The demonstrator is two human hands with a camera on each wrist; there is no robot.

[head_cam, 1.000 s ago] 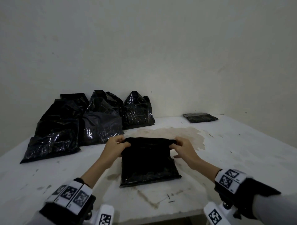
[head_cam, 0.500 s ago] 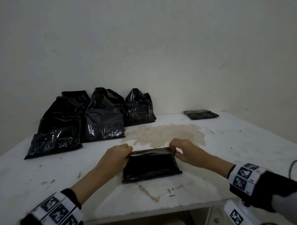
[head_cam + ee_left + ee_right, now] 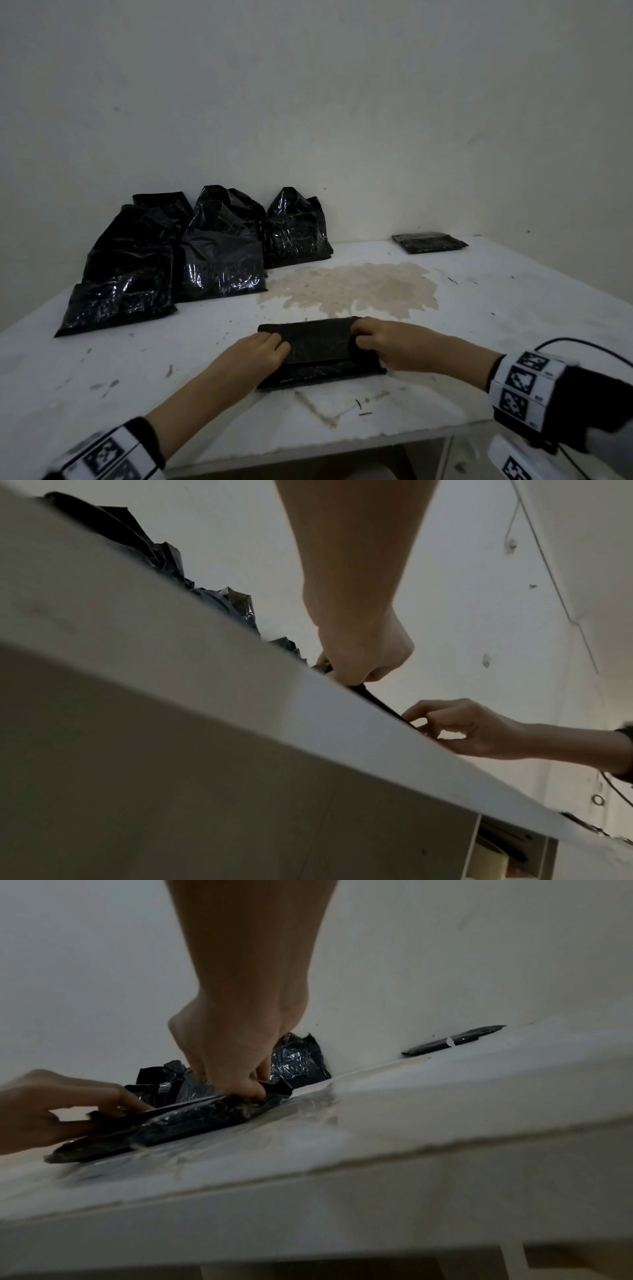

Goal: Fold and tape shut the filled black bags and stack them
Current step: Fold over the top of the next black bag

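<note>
A filled black bag (image 3: pixel 320 346) lies flat near the front of the white table (image 3: pixel 479 329), its top flap folded down over its body. My left hand (image 3: pixel 270 351) pinches the flap's left end and my right hand (image 3: pixel 363 337) pinches its right end. The right wrist view shows the bag (image 3: pixel 192 1118) low on the table with my right hand (image 3: pixel 253 1088) gripping the fold and my left hand (image 3: pixel 103 1112) at its other end. In the left wrist view the table edge hides most of the bag (image 3: pixel 377 699).
Several unfolded filled black bags (image 3: pixel 219 260) lean against the wall at the back left. One folded, taped bag (image 3: pixel 430 242) lies flat at the back right. A brown stain (image 3: pixel 352 287) marks the middle of the table. A cable (image 3: pixel 589 349) runs by my right wrist.
Both hands have pulled the bag's top flap toward me and folded it down over the body, so the bag now looks about half as deep.
</note>
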